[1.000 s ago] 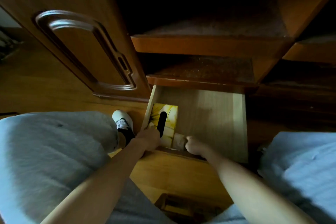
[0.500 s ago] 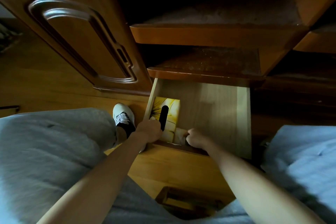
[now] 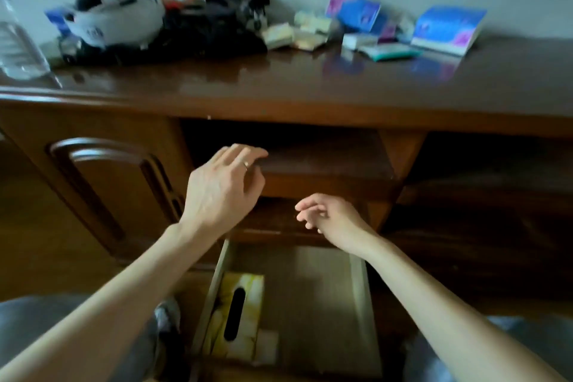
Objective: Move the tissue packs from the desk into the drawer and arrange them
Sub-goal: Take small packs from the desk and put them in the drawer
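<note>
The drawer point(image 3: 359, 298) is pulled open at the bottom of the desk point(image 3: 310, 84). A yellow tissue box point(image 3: 245, 298) lies in the drawer's left front corner, with a small pale pack point(image 3: 266, 347) touching its near end. Above the drawer, the left hand point(image 3: 223, 186) is up in the air with its fingers loose and spread, holding nothing. The right hand point(image 3: 328, 214) is up too, fingers half curled and empty. More tissue packs point(image 3: 446, 28) lie on top of the desk, far back by the wall.
</note>
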The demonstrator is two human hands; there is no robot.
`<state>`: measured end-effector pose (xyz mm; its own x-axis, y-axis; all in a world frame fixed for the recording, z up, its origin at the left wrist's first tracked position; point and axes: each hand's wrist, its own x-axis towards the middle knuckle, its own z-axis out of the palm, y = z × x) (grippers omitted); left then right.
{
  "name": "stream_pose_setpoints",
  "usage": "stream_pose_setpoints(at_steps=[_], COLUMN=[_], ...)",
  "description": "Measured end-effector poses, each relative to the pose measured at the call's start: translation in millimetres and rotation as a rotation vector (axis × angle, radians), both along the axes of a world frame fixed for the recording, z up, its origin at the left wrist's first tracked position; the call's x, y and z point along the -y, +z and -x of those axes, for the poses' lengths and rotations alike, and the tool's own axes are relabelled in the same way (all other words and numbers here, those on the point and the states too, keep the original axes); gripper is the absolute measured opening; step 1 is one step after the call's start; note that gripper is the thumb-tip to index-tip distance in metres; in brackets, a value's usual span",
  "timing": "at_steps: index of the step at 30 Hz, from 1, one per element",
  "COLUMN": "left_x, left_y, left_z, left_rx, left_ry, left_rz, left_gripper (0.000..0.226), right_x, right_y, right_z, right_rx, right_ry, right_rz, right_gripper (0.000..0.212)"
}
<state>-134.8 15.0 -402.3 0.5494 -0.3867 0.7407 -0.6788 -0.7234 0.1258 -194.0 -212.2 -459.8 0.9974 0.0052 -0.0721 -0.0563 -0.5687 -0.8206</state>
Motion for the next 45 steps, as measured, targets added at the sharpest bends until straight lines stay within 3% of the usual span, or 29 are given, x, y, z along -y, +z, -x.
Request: stream_pose_setpoints(at_steps=[3,5,8,11,15,19,24,29,33,39,42,45], left_x=[18,34,57,74,96,116,136,146,145,143,142,154], left_y=[70,100,123,131,128,113,106,102,103,108,113,123], left_z=[-36,-65,-115,-163,-214,-260,-305,-329,-327,-315,-296,-264], left_rx=[0.109,0.040,-0.141,-0.262,-0.259,-0.256,-0.245,-0.386,-0.308,-0.266,-0.294,-0.394], left_ry=[-0.007,0.031,0.092,0.151,0.221,0.258,0.187,0.143,0.146,0.118,0.017,-0.059], left_rz=[0.109,0.135,0.047,-0.056,-0.155,-0.192,-0.216,-0.211,-0.194,-0.198,-0.092,0.114], left_gripper=[0.024,0.025,0.029,0.035,0.044,0.054,0.073,0.074,0.067,0.066,0.060,0.061], right_x=[13,17,29,51,84,115,143,158,165,159,144,125], right_y=[89,131,169,186,177,167,164,165,168,172,177,175], right_z=[-5,-21,-68,-124,-184,-230,-267,-298,-314,-292,-259,-223], right_rx=[0.323,0.497,0.616,0.538,0.381,0.362,0.134,0.120,0.031,0.081,0.142,0.238], right_ry=[-0.042,-0.069,-0.144,-0.201,-0.225,-0.575,-0.689,-0.590,-0.481,-0.390,-0.285,-0.104], right_rz=[-0.020,0.052,0.318,0.497,0.785,0.906,0.887,0.952,0.881,0.823,0.678,0.413], right_gripper=[0.019,0.019,0.014,0.020,0.046,0.060,0.075,0.080,0.070,0.052,0.054,0.077])
